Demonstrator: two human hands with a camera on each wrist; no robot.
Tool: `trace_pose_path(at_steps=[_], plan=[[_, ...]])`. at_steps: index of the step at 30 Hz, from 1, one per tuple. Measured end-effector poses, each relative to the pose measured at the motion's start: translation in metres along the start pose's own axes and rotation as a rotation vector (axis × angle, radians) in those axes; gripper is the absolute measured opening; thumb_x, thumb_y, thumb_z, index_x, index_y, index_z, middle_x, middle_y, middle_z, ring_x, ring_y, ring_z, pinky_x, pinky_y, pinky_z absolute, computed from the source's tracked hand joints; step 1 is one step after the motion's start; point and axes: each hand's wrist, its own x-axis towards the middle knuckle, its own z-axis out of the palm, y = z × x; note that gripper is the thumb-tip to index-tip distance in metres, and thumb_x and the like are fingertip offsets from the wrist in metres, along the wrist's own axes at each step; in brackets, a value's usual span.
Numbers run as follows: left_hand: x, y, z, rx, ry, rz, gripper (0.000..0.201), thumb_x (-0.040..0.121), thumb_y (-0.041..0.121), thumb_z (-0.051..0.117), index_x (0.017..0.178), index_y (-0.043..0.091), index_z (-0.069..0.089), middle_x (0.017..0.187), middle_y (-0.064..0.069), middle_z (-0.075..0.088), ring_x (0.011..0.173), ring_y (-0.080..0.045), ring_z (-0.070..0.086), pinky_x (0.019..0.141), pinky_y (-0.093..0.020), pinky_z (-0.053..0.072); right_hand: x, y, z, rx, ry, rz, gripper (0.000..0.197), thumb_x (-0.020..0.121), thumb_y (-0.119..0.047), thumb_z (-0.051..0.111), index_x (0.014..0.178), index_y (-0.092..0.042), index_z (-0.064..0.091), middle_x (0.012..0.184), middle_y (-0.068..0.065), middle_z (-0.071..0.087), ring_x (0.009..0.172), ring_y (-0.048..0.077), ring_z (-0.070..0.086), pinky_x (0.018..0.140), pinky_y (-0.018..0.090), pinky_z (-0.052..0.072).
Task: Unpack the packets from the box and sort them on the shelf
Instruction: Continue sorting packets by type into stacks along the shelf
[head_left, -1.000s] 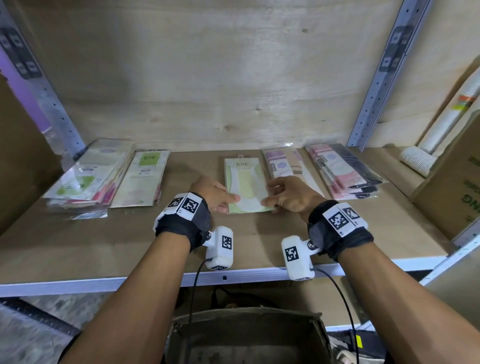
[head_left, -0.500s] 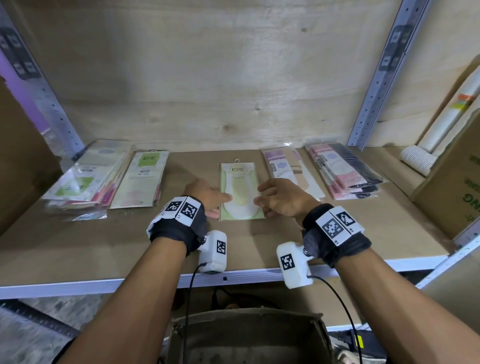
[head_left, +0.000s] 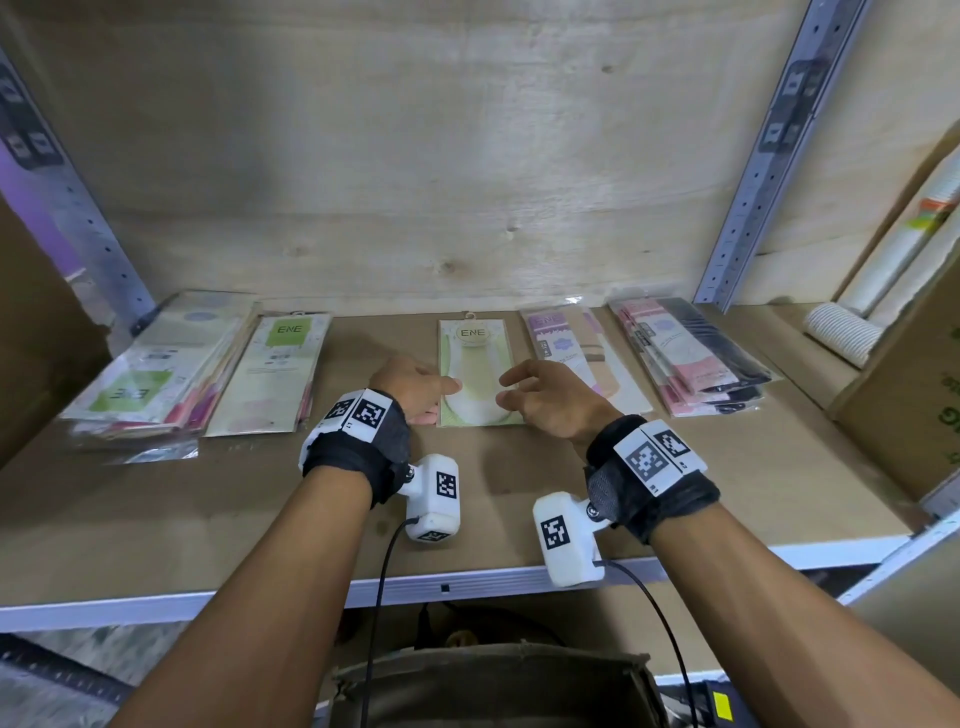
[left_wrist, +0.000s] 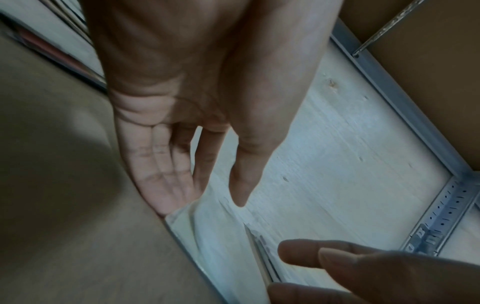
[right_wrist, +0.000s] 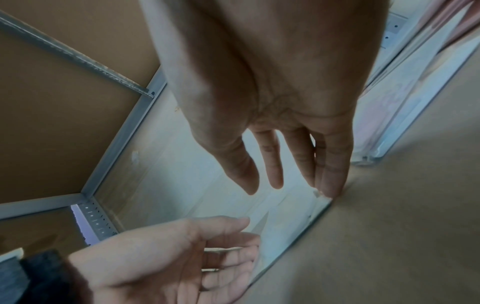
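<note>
A pale green ENE packet (head_left: 478, 374) lies flat and square in the middle of the shelf board (head_left: 234, 519). My left hand (head_left: 441, 400) is at its left edge with straight fingers. The left wrist view shows my left hand (left_wrist: 205, 185) with its fingertips (left_wrist: 166, 185) against the packet (left_wrist: 221, 236). My right hand (head_left: 506, 389) hovers at the right edge, fingers loosely spread. In the right wrist view my right hand (right_wrist: 285, 185) has one fingertip (right_wrist: 330, 189) at the packet's (right_wrist: 291, 218) near corner. Neither hand grips anything.
Two packet piles (head_left: 150, 374) (head_left: 270, 379) lie left, a purple-topped pile (head_left: 576, 358) and a pink and black pile (head_left: 685, 358) right. A cardboard carton (head_left: 914, 395) and a white roll (head_left: 883, 291) stand far right. An open brown box (head_left: 493, 686) sits below the shelf edge.
The green packet was tilted under both hands; it now lies straight and a little farther back. Both hands have let go of it and eased apart to its edges.
</note>
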Motion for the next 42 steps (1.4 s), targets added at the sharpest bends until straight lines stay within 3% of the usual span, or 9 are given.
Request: trace_pose_path(at_steps=[10, 16, 21, 24, 27, 31, 37, 40, 42], plan=[[0.008, 0.004, 0.005, 0.063, 0.022, 0.033, 0.033, 0.085, 0.024, 0.076, 0.105, -0.001, 0.071, 0.095, -0.014, 0.071, 0.09, -0.027, 0.07, 0.088, -0.041, 0.059, 0.008, -0.001, 0.001, -0.018, 0.027, -0.003, 0.034, 0.09, -0.027, 0.065, 0.123, -0.018, 0.06, 0.128, 0.008, 0.059, 0.121, 0.024, 0.054, 0.109, 0.042, 0.041], [0.004, 0.004, 0.004, 0.106, 0.05, 0.063, 0.033, 0.084, 0.026, 0.076, 0.105, 0.0, 0.071, 0.102, -0.016, 0.073, 0.096, -0.029, 0.072, 0.085, -0.041, 0.06, 0.009, 0.0, 0.001, -0.041, 0.019, -0.017, 0.033, 0.09, -0.027, 0.065, 0.121, -0.017, 0.062, 0.128, 0.008, 0.059, 0.12, 0.025, 0.055, 0.108, 0.043, 0.042], [0.002, 0.003, -0.012, 0.107, 0.005, 0.098, 0.016, 0.085, 0.021, 0.073, 0.093, 0.007, 0.071, 0.082, -0.01, 0.067, 0.072, -0.024, 0.066, 0.081, -0.034, 0.058, 0.005, -0.003, -0.003, -0.018, 0.078, -0.053, 0.024, 0.09, -0.023, 0.064, 0.114, -0.018, 0.066, 0.123, 0.006, 0.063, 0.117, 0.023, 0.058, 0.106, 0.042, 0.044], [-0.003, -0.002, -0.033, 0.135, 0.055, 0.154, 0.004, 0.086, 0.023, 0.071, 0.084, 0.019, 0.071, 0.087, -0.009, 0.073, 0.083, -0.027, 0.072, 0.088, -0.04, 0.059, -0.001, -0.009, -0.002, 0.022, 0.111, -0.105, 0.019, 0.091, -0.016, 0.062, 0.109, -0.013, 0.067, 0.109, 0.007, 0.068, 0.103, 0.022, 0.063, 0.096, 0.037, 0.051], [-0.01, -0.012, -0.063, 0.119, 0.112, 0.184, 0.009, 0.086, 0.029, 0.072, 0.078, 0.026, 0.068, 0.084, -0.005, 0.074, 0.082, -0.024, 0.073, 0.088, -0.039, 0.059, -0.011, -0.02, 0.01, 0.188, 0.02, -0.111, 0.02, 0.093, -0.005, 0.056, 0.111, -0.001, 0.064, 0.096, 0.02, 0.07, 0.076, 0.023, 0.063, 0.07, 0.03, 0.054], [-0.016, -0.028, -0.11, 0.042, 0.19, 0.171, 0.008, 0.086, 0.024, 0.072, 0.09, 0.017, 0.073, 0.077, -0.001, 0.071, 0.071, -0.02, 0.068, 0.08, -0.031, 0.057, -0.013, -0.043, 0.041, 0.226, -0.107, -0.106, 0.018, 0.096, -0.003, 0.052, 0.11, 0.004, 0.061, 0.082, 0.017, 0.065, 0.061, 0.021, 0.059, 0.051, 0.026, 0.05], [-0.025, -0.053, -0.178, -0.035, 0.338, 0.157, 0.013, 0.085, 0.019, 0.072, 0.072, 0.018, 0.07, 0.074, -0.007, 0.072, 0.059, -0.019, 0.063, 0.059, -0.025, 0.053, 0.019, -0.095, 0.107, 0.163, -0.264, -0.041, 0.01, 0.097, 0.002, 0.047, 0.098, -0.001, 0.056, 0.074, 0.013, 0.06, 0.058, 0.025, 0.061, 0.05, 0.031, 0.056], [-0.026, -0.063, -0.202, -0.087, 0.319, 0.126, 0.012, 0.088, 0.015, 0.069, 0.085, 0.004, 0.071, 0.072, -0.011, 0.067, 0.058, -0.023, 0.057, 0.06, -0.026, 0.046, 0.043, -0.118, 0.141, 0.14, -0.275, 0.03, 0.013, 0.096, 0.001, 0.051, 0.085, -0.002, 0.056, 0.075, 0.015, 0.059, 0.061, 0.027, 0.06, 0.065, 0.039, 0.059], [-0.026, -0.07, -0.212, -0.105, 0.322, 0.122, 0.012, 0.088, 0.013, 0.069, 0.086, 0.001, 0.072, 0.073, -0.016, 0.066, 0.061, -0.024, 0.057, 0.066, -0.031, 0.049, 0.058, -0.132, 0.162, 0.109, -0.263, 0.071, 0.01, 0.095, -0.009, 0.059, 0.09, -0.001, 0.058, 0.075, 0.015, 0.062, 0.063, 0.028, 0.062, 0.073, 0.046, 0.061]])
